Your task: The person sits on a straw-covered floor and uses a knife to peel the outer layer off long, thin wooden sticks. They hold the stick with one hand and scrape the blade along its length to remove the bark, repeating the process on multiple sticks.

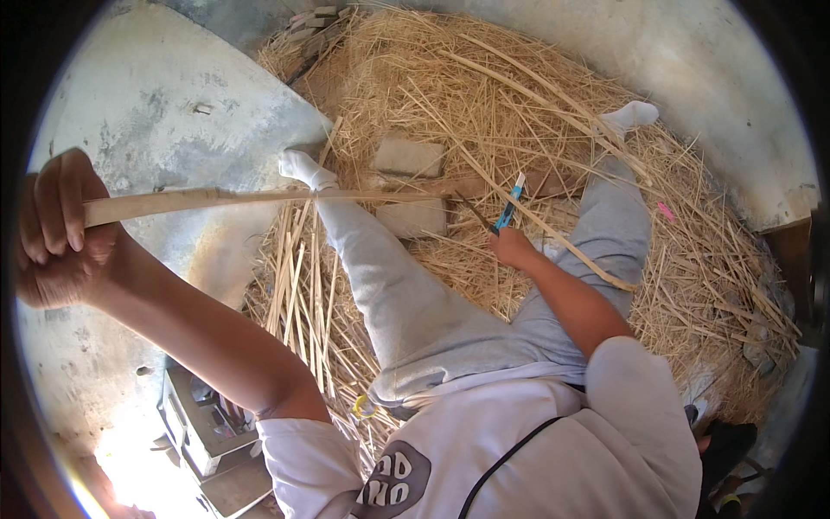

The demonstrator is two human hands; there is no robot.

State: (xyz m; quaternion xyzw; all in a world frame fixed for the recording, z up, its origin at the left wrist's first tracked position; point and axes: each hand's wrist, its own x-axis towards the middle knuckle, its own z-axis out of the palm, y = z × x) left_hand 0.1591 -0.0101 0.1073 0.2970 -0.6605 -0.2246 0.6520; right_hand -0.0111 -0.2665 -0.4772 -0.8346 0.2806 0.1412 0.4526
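Note:
My left hand [65, 229], raised at the far left, is closed around the wide end of a flat pale strip that looks like bamboo [173, 204]. The strip runs almost level to the right, narrowing past my left shin. Its thin end lies close to a dark, narrow blade [474, 210] that sticks out from my right hand [516, 248]; whether they touch, I cannot tell. A teal utility knife [508, 206] also points up out of the right fist. The fingers of that hand hide how both tools are gripped.
Thin shavings [484, 104] cover the floor around my spread legs. Two blocks [409, 157] lie between my feet. A long strip [553, 233] slants over my right leg. Loose strips [303, 285] lie at my left, near a yellow ring [363, 406] and a boxy appliance [186, 424]. Walls stand around.

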